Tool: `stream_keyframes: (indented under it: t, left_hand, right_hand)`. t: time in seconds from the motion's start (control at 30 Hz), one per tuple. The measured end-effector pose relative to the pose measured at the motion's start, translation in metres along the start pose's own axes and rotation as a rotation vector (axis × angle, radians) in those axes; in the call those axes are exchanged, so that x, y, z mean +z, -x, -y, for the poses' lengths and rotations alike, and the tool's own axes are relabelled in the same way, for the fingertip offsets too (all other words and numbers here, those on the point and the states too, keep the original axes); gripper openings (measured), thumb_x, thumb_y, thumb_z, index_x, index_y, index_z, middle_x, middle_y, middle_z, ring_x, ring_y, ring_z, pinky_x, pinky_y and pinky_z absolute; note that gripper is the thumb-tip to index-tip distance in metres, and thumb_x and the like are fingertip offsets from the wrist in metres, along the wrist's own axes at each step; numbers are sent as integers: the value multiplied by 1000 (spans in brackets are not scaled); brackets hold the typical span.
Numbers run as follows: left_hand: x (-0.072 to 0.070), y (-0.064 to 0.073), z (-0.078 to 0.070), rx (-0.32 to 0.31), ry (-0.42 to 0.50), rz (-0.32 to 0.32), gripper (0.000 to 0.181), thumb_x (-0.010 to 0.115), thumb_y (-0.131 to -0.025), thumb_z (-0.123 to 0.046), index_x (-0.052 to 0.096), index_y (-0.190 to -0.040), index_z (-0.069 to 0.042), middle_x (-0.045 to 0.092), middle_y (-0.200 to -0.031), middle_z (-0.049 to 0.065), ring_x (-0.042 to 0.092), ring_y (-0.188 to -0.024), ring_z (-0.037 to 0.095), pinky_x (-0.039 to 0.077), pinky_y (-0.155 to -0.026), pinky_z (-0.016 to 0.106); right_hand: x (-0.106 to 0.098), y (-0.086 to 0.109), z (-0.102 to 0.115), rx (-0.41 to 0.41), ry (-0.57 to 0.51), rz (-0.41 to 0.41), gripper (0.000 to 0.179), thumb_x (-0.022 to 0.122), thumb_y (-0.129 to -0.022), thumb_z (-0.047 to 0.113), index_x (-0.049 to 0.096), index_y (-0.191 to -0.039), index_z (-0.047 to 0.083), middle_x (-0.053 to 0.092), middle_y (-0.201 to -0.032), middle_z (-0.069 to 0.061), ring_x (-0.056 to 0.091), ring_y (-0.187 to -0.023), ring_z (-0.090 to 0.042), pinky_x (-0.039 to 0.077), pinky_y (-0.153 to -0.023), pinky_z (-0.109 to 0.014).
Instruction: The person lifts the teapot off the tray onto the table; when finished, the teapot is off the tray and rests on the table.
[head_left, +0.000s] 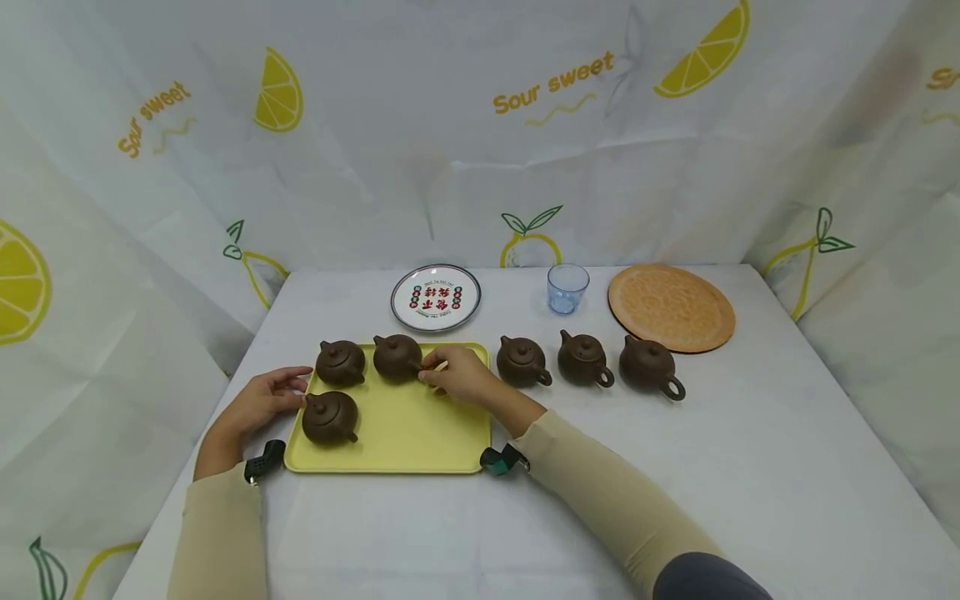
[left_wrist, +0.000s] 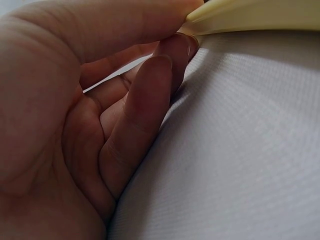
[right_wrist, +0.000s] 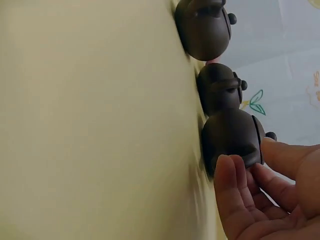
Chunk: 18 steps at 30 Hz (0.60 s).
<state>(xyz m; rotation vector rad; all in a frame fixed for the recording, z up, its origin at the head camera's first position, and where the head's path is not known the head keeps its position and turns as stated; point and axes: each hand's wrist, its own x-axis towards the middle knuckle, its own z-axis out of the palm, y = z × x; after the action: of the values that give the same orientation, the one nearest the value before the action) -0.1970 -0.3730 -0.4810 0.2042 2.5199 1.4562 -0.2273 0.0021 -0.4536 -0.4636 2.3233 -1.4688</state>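
Note:
Three dark brown teapots rest on a yellow tray (head_left: 420,433): a back-left teapot (head_left: 340,363), a front-left teapot (head_left: 330,418) and a back-middle teapot (head_left: 397,358). My right hand (head_left: 459,375) pinches the handle of the back-middle teapot. In the right wrist view the thumb lies near the lid of that teapot (right_wrist: 230,135) and the fingers are at its handle side. At the tray's left edge, my left hand (head_left: 262,404) pinches the rim; the left wrist view shows the thumb on the tray edge (left_wrist: 260,17) with fingertips just under it.
Right of the tray three more teapots stand in a row: one by the tray (head_left: 521,361), a middle one (head_left: 581,358) and a right one (head_left: 647,363). Behind are a printed white plate (head_left: 420,292), a blue glass (head_left: 567,290) and a round tan mat (head_left: 671,308).

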Motion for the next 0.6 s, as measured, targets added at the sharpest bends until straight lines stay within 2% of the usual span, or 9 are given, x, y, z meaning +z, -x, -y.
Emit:
stream_keyframes:
  t: [0.1, 0.27, 0.33, 0.43, 0.6]
  left_hand:
    - [0, -1, 1, 5, 6, 2, 58, 68, -86, 1, 45, -139, 9, 61, -107, 17, 63, -84, 6, 49, -74, 21]
    - [-1, -1, 0, 12, 17, 4, 58, 67, -87, 2, 44, -139, 10, 61, -107, 17, 63, -84, 6, 49, -74, 21]
    - [-1, 0, 0, 12, 19, 5, 58, 68, -87, 2, 43, -139, 11, 61, -107, 17, 63, -84, 6, 49, -74, 21]
    - [0, 0, -1, 8, 22, 4, 58, 67, -86, 3, 44, -139, 10, 61, -106, 17, 62, -83, 7, 50, -74, 21]
    - [1, -2, 1, 4, 13, 3, 57, 66, -86, 6, 44, -138, 12, 60, -108, 20, 62, -83, 7, 49, -73, 22]
  right_hand:
    - [2, -1, 0, 37, -95, 23, 22, 67, -93, 15, 66, -111, 2, 63, -99, -4, 68, -78, -19, 55, -67, -30]
    - [5, -2, 2, 93, -322, 87, 27, 61, -96, 5, 58, -119, -8, 61, -104, -14, 67, -88, -24, 55, -75, -33]
    - [6, -3, 3, 109, -373, 100, 26, 58, -97, 2, 56, -119, -10, 60, -105, -16, 66, -91, -25, 55, -78, -34]
    - [7, -3, 1, 115, -369, 83, 21, 56, -97, 1, 57, -115, -10, 61, -101, -18, 67, -89, -25, 55, -76, -33]
    - [8, -2, -3, 102, -273, 48, 15, 56, -98, 2, 60, -108, -8, 65, -95, -17, 68, -82, -22, 56, -71, -30]
